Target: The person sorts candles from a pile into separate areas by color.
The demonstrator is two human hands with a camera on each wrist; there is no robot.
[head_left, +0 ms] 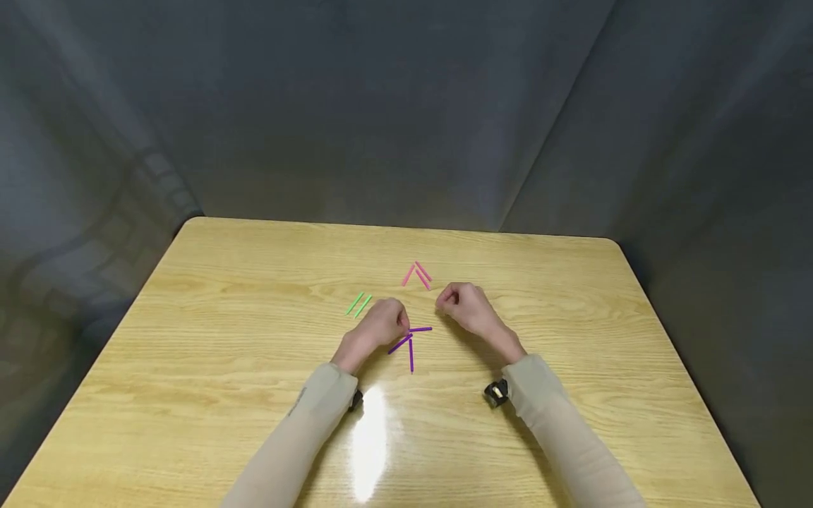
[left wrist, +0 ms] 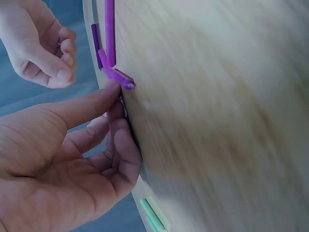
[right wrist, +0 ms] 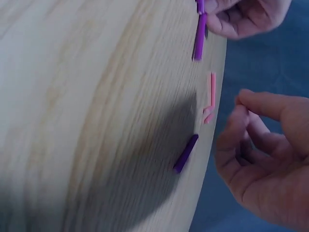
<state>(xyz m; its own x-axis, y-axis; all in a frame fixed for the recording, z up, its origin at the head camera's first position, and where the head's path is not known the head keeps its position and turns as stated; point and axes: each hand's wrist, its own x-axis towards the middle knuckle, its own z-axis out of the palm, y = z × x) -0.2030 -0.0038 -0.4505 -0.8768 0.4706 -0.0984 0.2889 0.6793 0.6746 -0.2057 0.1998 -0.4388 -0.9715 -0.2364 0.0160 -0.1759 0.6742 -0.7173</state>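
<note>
My left hand (head_left: 384,321) pinches the end of a purple stick (left wrist: 121,79) with thumb and fingertips, low over the table. Around those fingertips lie other purple sticks (head_left: 411,356), spreading from nearly one point. My right hand (head_left: 466,307) hovers to the right, fingers loosely curled, with nothing visible between them. In the right wrist view another purple stick (right wrist: 186,153) lies on the table in a shadow near that hand; I cannot make it out in the head view. Three pink sticks (head_left: 423,279) lie beyond the hands, and two green sticks (head_left: 363,306) lie parallel left of the left hand.
The wooden table (head_left: 254,339) has rounded far corners and catches a bright reflection near the front. Dark grey curtains (head_left: 381,113) hang behind it and along both sides. A small black camera (head_left: 496,393) sits on the right wrist.
</note>
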